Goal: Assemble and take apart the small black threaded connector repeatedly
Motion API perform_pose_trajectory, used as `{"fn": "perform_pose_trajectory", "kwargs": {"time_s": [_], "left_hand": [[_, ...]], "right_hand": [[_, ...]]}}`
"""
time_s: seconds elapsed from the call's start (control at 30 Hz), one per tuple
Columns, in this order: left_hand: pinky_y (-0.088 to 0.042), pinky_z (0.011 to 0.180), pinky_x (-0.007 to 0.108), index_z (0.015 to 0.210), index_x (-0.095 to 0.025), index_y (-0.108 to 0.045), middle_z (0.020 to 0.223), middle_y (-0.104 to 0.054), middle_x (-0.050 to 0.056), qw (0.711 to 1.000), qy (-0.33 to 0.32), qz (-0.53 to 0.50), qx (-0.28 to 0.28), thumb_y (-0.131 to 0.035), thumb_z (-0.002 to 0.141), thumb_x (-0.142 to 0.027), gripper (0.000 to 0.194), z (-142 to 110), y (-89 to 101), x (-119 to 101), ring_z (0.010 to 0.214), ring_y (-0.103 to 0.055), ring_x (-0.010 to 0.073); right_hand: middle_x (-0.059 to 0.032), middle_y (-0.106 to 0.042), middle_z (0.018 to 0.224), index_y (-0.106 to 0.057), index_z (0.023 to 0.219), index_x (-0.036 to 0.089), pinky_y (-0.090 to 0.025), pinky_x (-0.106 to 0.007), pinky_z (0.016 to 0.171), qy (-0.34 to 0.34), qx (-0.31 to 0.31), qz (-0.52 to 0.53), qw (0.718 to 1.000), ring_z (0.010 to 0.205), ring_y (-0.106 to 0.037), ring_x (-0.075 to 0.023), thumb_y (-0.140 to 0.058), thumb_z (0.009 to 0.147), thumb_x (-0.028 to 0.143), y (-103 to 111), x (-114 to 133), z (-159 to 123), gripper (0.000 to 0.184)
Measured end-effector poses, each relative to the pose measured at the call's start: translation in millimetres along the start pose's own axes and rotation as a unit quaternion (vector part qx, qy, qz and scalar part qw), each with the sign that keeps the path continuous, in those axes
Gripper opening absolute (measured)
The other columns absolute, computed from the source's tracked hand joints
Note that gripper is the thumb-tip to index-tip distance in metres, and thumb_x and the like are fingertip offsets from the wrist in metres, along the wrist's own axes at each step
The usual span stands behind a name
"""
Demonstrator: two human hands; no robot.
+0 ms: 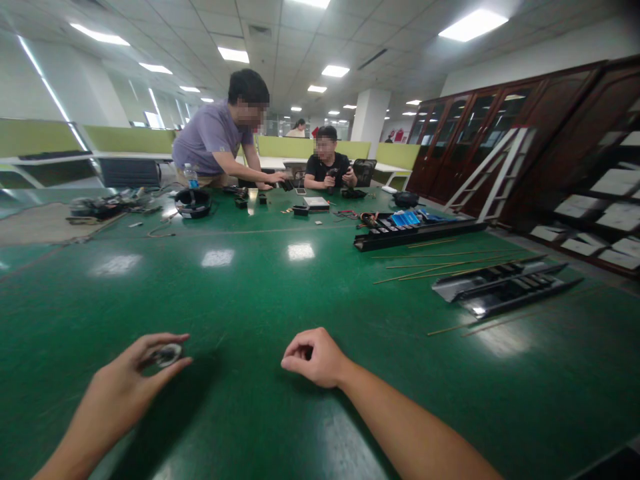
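My left hand (131, 373) is raised over the green table (240, 300) at the lower left. Between its thumb and fingers is a small round part (167, 355) with a pale rim and a dark middle; its exact kind is too blurred to tell. My right hand (317, 358) is near the tabletop, to the right of the left one. Its fingers are curled in and the thumb closes against them. Whatever may be inside that grip is hidden. The two hands are apart.
Long black metal channels (520, 290) and thin rods (425, 269) lie at the right. Farther back are another black channel (420, 233), a round black bin (193, 204) and a bottle (191, 176). Two people work at the far edge. A stepladder (507, 170) stands beyond the table.
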State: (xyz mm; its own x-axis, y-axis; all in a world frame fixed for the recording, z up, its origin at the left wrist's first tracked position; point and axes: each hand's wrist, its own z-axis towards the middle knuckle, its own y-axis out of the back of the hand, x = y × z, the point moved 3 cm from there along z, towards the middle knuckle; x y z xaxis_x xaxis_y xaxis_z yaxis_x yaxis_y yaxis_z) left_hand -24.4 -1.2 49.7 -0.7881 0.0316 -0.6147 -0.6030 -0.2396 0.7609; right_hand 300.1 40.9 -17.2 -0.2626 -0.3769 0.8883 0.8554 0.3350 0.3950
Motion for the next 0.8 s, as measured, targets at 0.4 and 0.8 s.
{"fn": "perform_pose_trajectory", "kwargs": {"time_s": [0.4,0.8], "left_hand": [[-0.051,0.090,0.036,0.129,-0.030,-0.060,0.105,-0.069,0.005,0.948,-0.256,-0.093,0.165,-0.066,0.087,-0.037,0.043,14.8,-135.8,-63.3,0.098,-0.062,0.0211],[-0.050,0.086,0.032,0.104,-0.024,-0.062,0.101,-0.068,0.003,0.969,-0.176,-0.097,0.145,-0.072,0.081,-0.034,0.027,12.6,-131.7,-56.5,0.095,-0.064,0.0204]], "right_hand": [[-0.0016,-0.069,0.092,-0.065,0.110,0.021,-0.045,-0.029,0.075,0.017,-0.077,-0.007,0.997,0.081,-0.062,-0.0166,-0.069,0.068,0.012,7.8,0.2,4.9,0.042],[-0.0017,-0.065,0.093,-0.063,0.108,0.022,-0.047,-0.030,0.079,0.021,-0.043,-0.098,0.994,0.084,-0.060,-0.0173,-0.069,0.070,0.011,1.0,3.3,4.9,0.040]]}}
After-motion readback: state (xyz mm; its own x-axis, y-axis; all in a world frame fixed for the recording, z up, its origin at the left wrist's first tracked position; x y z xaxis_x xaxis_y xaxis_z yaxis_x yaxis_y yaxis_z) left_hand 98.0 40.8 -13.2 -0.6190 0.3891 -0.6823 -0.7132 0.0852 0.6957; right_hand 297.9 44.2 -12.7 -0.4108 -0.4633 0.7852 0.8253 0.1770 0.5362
